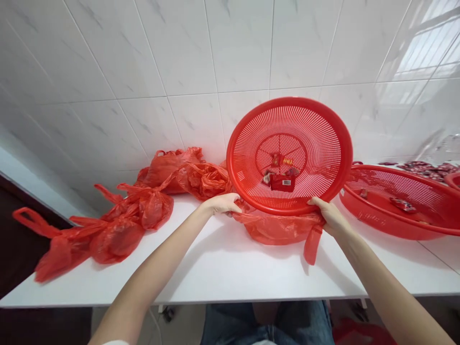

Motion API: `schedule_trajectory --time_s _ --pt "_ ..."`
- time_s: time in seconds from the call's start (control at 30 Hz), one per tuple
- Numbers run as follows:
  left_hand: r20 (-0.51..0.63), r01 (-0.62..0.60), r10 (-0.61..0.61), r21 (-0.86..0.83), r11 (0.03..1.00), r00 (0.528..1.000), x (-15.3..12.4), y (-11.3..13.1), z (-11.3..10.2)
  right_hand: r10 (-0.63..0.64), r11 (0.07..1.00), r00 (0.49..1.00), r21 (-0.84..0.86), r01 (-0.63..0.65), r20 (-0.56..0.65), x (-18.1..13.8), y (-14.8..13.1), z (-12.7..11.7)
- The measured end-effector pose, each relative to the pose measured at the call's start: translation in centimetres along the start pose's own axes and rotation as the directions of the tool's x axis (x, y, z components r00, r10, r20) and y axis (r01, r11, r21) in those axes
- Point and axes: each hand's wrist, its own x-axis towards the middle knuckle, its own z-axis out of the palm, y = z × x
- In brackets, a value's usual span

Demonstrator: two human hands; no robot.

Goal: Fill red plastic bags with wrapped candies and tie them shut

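Right hand (328, 218) grips a basket (321, 153) above the white tabletop (219, 270), tiled wall (240, 52) behind.

On my feed, a wall (172, 43) of glossy white tiles with grey veins fills the upper half of the frame. At upper right I see a bright, striped reflection (427, 52) on it. A white table (215, 273) spans the lower half, with a seam (438, 257) at lower right. Below its edge I make out pale floor (183, 328); at far left, a dark panel (10, 249).
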Motion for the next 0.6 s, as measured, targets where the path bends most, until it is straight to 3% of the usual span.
schedule_trajectory --time_s 0.2,0.6 --pt "0.033 -0.009 0.010 -0.014 1.000 0.999 -0.4 -0.1 -0.1 -0.128 0.991 0.981 0.029 0.133 -0.144 -0.1 -0.6 1.0" --pt "-0.010 0.003 -0.004 -0.047 0.999 1.000 -0.9 -0.7 -0.3 -0.206 0.972 0.956 0.066 0.224 -0.209 -0.2 0.0 2.1"
